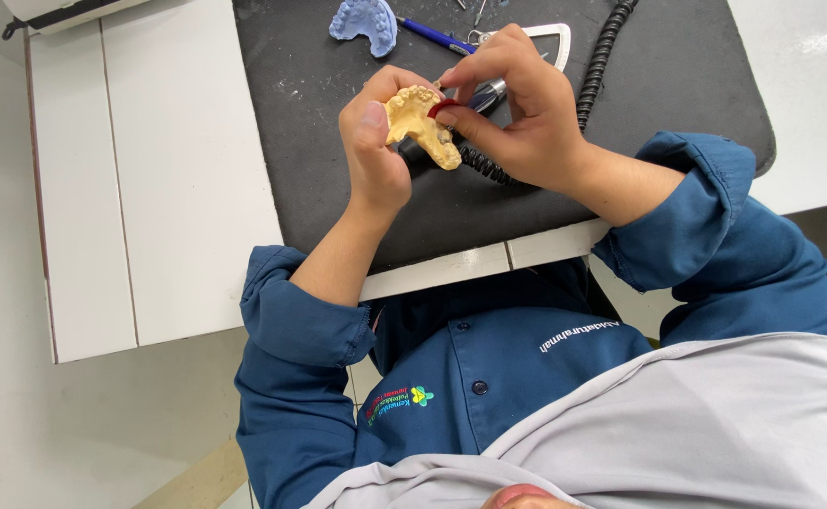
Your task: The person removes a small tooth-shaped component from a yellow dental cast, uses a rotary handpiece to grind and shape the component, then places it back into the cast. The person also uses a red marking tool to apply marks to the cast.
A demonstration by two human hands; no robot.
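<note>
White tabletop point(149, 188): left third of the frame, bare panel with seams.

Dark grey rubber work mat point(319, 188): upper centre, laid on the tabletop, dusted with pale specks.

Light blue horseshoe-shaped dental cast point(364, 24): top edge of the mat, left of centre, lying apart from both hands.

Blue pen-like tool point(432, 36): just right of the blue cast, slanted.

Left hand point(376, 141): above the mat, upper centre; grasping pale yellow plaster dental model point(418, 123), thumb pressed on its near side, fingers curled behind.

Pale yellow model: held clear of the mat, between the two hands, teeth side upward.

Small red wax-like piece point(443, 106): touching the model's right edge, pinched in right fingertips.

Right hand point(517, 113): clenched round the red piece; silver metal handpiece point(489, 92) partly hidden beneath the fingers.

Black coiled cord point(602, 57): upper right of the mat, running down behind the right hand.
</note>
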